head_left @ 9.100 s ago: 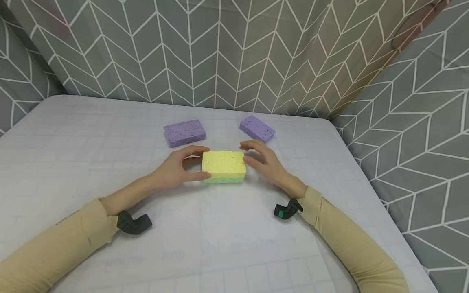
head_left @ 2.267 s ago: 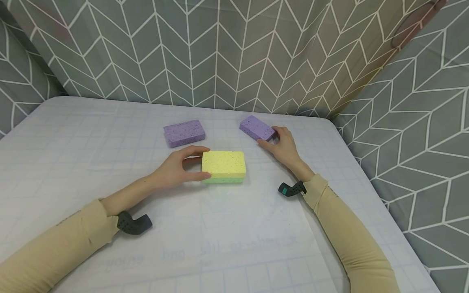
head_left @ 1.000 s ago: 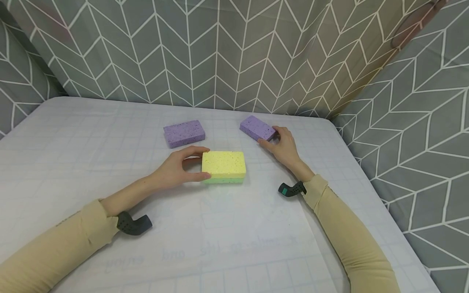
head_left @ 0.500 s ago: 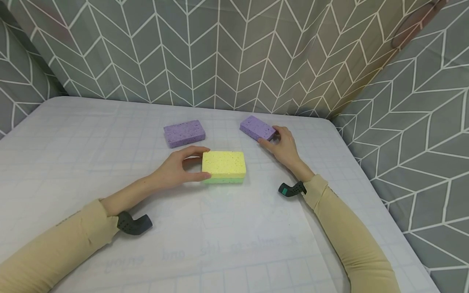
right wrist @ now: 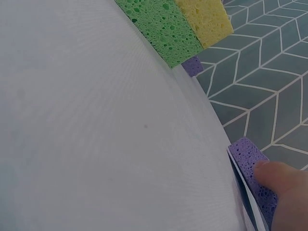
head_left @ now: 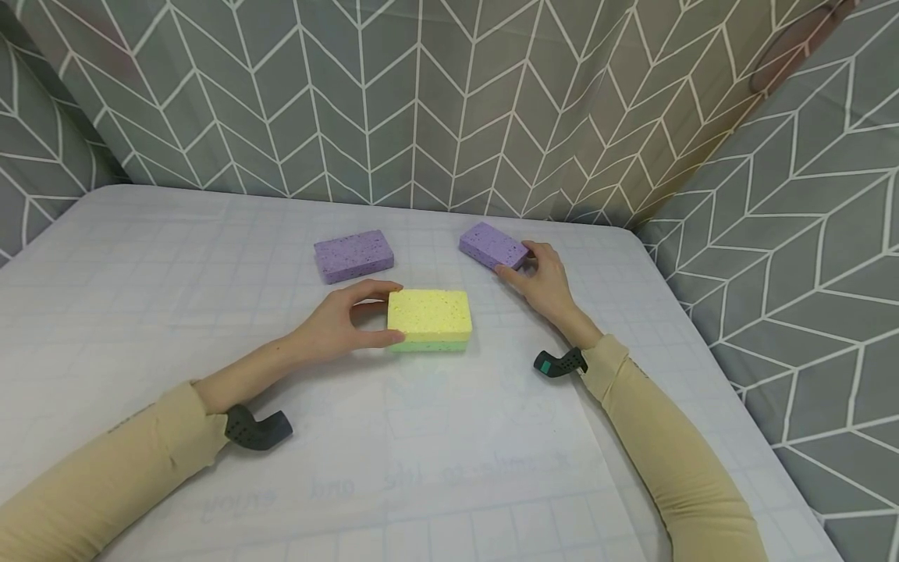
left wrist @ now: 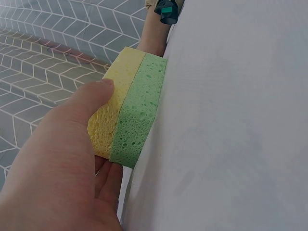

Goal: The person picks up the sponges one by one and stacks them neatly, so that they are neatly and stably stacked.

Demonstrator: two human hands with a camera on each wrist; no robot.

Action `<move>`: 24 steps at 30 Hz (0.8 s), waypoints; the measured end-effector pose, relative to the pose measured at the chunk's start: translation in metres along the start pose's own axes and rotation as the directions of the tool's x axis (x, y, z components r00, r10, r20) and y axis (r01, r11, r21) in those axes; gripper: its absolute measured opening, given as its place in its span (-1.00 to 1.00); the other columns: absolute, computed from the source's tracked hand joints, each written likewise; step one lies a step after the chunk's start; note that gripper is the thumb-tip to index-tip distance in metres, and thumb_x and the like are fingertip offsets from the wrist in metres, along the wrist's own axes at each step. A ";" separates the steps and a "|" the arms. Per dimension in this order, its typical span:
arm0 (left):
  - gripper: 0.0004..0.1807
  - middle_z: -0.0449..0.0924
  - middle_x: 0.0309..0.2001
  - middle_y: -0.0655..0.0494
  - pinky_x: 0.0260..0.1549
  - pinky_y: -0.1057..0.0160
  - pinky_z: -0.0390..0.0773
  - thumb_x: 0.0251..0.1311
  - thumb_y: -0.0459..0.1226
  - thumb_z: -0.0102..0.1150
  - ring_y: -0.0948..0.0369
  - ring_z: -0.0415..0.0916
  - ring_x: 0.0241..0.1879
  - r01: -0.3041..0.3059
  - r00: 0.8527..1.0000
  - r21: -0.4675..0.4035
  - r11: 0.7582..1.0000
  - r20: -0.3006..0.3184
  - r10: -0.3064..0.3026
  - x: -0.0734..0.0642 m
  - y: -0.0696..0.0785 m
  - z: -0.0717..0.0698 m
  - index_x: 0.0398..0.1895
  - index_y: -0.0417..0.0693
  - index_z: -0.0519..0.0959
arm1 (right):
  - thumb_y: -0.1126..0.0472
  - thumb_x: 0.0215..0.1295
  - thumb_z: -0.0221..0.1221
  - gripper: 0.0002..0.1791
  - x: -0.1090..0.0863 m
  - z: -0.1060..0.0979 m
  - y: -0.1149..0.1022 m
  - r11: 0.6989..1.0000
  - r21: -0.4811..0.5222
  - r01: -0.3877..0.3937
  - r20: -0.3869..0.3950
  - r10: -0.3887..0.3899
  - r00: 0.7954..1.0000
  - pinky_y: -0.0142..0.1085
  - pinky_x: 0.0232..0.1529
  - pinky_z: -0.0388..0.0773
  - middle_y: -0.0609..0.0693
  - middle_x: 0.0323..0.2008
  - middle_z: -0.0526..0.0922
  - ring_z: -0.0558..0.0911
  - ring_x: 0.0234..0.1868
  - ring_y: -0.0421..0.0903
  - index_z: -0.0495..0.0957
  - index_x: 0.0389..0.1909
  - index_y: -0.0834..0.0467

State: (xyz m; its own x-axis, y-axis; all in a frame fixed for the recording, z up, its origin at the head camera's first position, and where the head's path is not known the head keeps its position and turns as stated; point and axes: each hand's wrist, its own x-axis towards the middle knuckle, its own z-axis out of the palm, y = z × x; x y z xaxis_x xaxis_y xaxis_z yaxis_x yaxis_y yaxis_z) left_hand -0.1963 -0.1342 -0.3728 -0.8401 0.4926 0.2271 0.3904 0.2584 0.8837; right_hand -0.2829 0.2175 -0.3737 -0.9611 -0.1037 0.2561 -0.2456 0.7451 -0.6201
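In the head view a yellow sponge (head_left: 428,314) lies flat on top of a green sponge (head_left: 430,346), edges lined up, at mid-table. My left hand (head_left: 337,324) grips the left end of this stack, thumb at the front and fingers behind. The left wrist view shows the thumb pressed on the yellow layer and fingers under the far side, next to the green sponge (left wrist: 139,110). Farther back on the right, my right hand (head_left: 549,290) pinches the right end of a speckled purple sponge (head_left: 488,243). Its thumb lies against the purple sponge (right wrist: 250,161) in the right wrist view.
A second purple sponge (head_left: 354,256) lies behind my left hand. White sheeting (head_left: 435,437) with faint grid lines and handwriting covers the table. A grey curtain (head_left: 393,101) with white chevron lines hangs along the back and right edges.
Since the oldest frame, my right hand has left the right end of the yellow sponge and gone back and right onto the purple sponge. Over the last two seconds nothing visibly moves.
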 end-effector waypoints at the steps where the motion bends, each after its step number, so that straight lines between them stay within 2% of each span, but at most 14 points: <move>1: -0.25 0.49 0.25 0.09 0.30 0.32 0.49 0.01 -0.25 0.55 0.16 0.47 0.23 0.001 1.000 0.000 1.000 0.000 -0.001 0.000 0.000 0.000 0.31 -0.09 0.45 | -0.09 0.27 0.31 -0.17 0.000 0.000 0.000 1.000 0.001 0.001 0.000 -0.001 1.000 0.06 0.39 0.33 0.22 0.25 0.43 0.39 0.30 0.15 0.27 0.40 0.30; 24: -0.24 0.47 0.27 0.09 0.33 0.31 0.46 0.02 -0.22 0.55 0.14 0.46 0.27 0.016 1.000 -0.009 1.000 0.006 -0.015 -0.001 0.001 -0.001 0.33 -0.07 0.43 | -0.08 0.27 0.32 -0.19 0.000 0.000 0.000 1.000 0.013 0.016 0.000 -0.016 1.000 0.05 0.40 0.34 0.21 0.22 0.45 0.40 0.29 0.14 0.30 0.38 0.30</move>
State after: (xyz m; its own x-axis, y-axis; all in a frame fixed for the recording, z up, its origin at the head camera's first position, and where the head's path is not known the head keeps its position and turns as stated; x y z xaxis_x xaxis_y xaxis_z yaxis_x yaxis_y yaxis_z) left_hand -0.1955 -0.1347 -0.3718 -0.8436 0.4938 0.2108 0.3738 0.2584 0.8908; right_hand -0.2831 0.2177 -0.3737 -0.9571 -0.1151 0.2659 -0.2622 0.7345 -0.6259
